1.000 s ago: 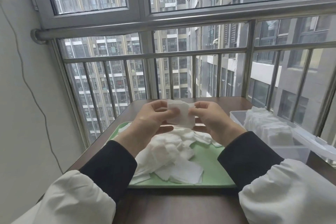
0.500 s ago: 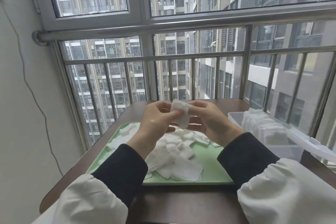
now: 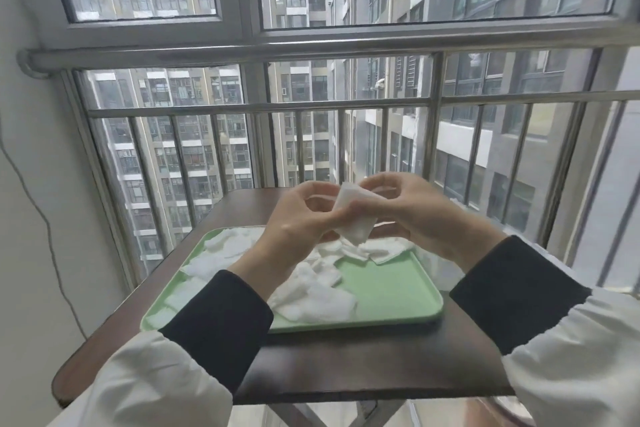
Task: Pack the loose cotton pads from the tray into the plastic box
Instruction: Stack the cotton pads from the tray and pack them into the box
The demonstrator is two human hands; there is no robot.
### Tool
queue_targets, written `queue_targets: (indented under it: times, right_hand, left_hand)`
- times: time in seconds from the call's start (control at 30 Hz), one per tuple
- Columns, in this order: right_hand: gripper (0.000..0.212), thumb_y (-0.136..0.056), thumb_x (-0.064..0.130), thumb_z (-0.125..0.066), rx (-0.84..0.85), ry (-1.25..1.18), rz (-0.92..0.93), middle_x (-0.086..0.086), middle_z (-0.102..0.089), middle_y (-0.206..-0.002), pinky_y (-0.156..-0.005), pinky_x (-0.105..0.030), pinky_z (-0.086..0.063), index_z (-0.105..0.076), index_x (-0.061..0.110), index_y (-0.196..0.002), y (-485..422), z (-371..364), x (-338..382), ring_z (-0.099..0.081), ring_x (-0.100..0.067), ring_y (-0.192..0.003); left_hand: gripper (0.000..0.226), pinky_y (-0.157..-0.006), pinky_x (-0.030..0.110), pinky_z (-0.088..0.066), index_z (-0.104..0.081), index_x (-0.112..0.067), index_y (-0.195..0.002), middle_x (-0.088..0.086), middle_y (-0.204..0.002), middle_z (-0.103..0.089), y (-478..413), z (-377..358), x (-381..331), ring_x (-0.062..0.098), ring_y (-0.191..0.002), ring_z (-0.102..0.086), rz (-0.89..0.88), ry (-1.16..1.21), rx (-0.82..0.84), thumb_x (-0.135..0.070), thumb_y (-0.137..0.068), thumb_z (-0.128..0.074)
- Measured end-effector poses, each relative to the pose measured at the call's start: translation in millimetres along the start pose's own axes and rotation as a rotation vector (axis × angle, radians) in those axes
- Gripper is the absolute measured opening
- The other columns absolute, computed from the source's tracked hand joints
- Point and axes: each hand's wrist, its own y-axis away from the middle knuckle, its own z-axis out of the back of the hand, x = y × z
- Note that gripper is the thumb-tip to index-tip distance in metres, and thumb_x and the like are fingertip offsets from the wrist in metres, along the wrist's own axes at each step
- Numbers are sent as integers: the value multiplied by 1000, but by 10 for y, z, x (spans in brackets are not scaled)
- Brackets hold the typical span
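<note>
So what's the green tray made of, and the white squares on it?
The green tray looks like smooth plastic: it has an even colour, a soft sheen and a rounded rim. The white squares look like soft cotton: matte and fluffy, with crumpled edges.

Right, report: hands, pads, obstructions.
Both busy: left hand and right hand grip small stack of white cotton pads above pale green tray. Tray holds loose pads. No plastic box in view.

One left hand, one right hand, one tray, one table, cotton pads uncountable.
</note>
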Motion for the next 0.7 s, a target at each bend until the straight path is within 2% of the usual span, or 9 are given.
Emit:
queue_targets:
  times: [0.07,0.17,0.3,0.37,0.43,0.53,0.63,0.7]
  right_hand:
    - [40,-85,12,-77,77,108,-45,-12,-75,-107,-75,-31,-61,-63,2,-121,132,201,147,-73,-29,-98]
    - [33,-90,19,-70,146,311,-94,-14,-74,-110,-84,-33,-60,-68,2,-118,290,505,357,-72,-27,-102]
    - [28,-93,21,-68,73,495,-160,-10,-74,-110,-86,-33,-60,-67,6,-116,472,994,548,-72,-22,-101]
    - [25,-92,18,-70,-34,540,-165,-8,-74,-110,-80,-27,-59,-67,8,-114,534,1229,585,-73,-19,-98]
    - [21,-89,13,-72,-132,574,-150,-7,-73,-108,-76,-23,-59,-68,9,-110,601,1419,556,-73,-17,-97]
    - [21,-86,6,-73,-194,551,-126,-6,-73,-103,-74,-20,-57,-68,10,-106,671,1551,384,-72,-17,-97]
    - [22,-86,4,-73,-189,571,-100,-3,-75,-98,-70,-16,-54,-69,12,-105,671,1567,183,-71,-14,-91]
    - [21,-86,4,-73,-170,588,-106,-1,-75,-95,-69,-17,-51,-69,12,-106,649,1572,99,-69,-10,-87]
  left_hand:
    - [69,-78,36,-62,-66,-12,-112,7,-99,-78,-20,-150,-17,25,-92,-76,-12,19,68,-42,-56,-91]
    - [52,-69,26,-59,-69,-11,-107,8,-96,-79,-56,-382,-68,22,-89,-77,-41,59,132,-31,-64,-89]
    - [31,-64,28,-62,-67,-8,-102,7,-86,-79,-141,-771,-132,22,-75,-77,-42,5,127,-17,-78,-84]
    - [15,-61,27,-60,-68,-12,-97,4,-82,-78,-230,-933,-125,16,-70,-75,-60,-125,109,-16,-86,-79]
    - [5,-67,26,-57,-72,-20,-91,-2,-83,-77,-334,-1082,-81,10,-73,-72,-106,-355,153,-18,-89,-76]
    - [11,-80,24,-55,-76,-30,-85,-12,-89,-75,-450,-1241,22,3,-84,-68,-126,-635,270,-20,-88,-77]
    - [16,-77,24,-55,-76,-36,-76,-17,-81,-74,-532,-1314,100,-2,-77,-67,-113,-726,288,-22,-82,-81]
    - [12,-77,26,-56,-79,-35,-76,-17,-78,-74,-588,-1354,136,0,-76,-68,-93,-757,297,-24,-79,-82]
